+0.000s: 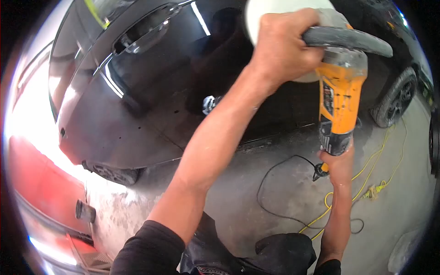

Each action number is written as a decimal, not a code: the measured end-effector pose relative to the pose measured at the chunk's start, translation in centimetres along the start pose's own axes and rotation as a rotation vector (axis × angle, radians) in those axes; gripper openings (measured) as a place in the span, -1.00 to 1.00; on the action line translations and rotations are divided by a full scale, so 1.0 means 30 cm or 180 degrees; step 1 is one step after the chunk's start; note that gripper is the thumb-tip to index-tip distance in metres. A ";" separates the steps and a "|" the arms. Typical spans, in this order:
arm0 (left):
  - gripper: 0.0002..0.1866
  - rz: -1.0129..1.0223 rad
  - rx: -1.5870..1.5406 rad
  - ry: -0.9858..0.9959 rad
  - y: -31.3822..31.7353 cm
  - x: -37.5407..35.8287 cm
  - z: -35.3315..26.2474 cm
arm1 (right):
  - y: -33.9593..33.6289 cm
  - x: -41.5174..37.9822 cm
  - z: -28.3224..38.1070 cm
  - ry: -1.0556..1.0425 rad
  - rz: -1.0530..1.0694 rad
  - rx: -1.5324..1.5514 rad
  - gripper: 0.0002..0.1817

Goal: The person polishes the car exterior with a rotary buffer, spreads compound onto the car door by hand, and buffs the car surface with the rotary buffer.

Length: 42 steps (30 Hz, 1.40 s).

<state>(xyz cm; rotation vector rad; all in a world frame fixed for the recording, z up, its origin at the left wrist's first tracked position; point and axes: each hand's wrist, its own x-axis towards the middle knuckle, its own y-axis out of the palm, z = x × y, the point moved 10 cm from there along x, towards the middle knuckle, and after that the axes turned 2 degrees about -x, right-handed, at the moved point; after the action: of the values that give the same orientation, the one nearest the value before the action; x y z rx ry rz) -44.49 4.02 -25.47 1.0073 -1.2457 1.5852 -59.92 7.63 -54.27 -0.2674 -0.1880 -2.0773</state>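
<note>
An orange-yellow power polisher (340,103) with a grey head is held up against the side of a glossy black car (192,87). Its round white pad (256,20) faces the car panel and is partly hidden behind my hand. My left hand (291,46) is closed round the grip at the polisher's head, by the curved black handle (353,40). Lower down, my right hand (340,162) wraps around the rear body of the polisher, where the black cord leaves it.
A black cord (259,192) loops over the concrete floor and meets yellow extension cords (366,172) with a plug (373,191) at right. The car's wheel (396,98) stands at right. A red car panel (43,183) and a dark cup-like container (85,211) are at left.
</note>
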 end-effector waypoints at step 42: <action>-0.87 -0.0343 0.1333 -0.0342 -0.888 -0.330 -0.142 | 0.660 -0.309 0.107 -0.0463 0.1259 0.0018 -0.16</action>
<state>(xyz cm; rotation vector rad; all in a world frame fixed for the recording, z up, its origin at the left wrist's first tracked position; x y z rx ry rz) -16.56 10.32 -27.89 1.4127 -0.9262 1.7645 -37.90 6.35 -53.17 -0.4177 -0.2102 -1.6662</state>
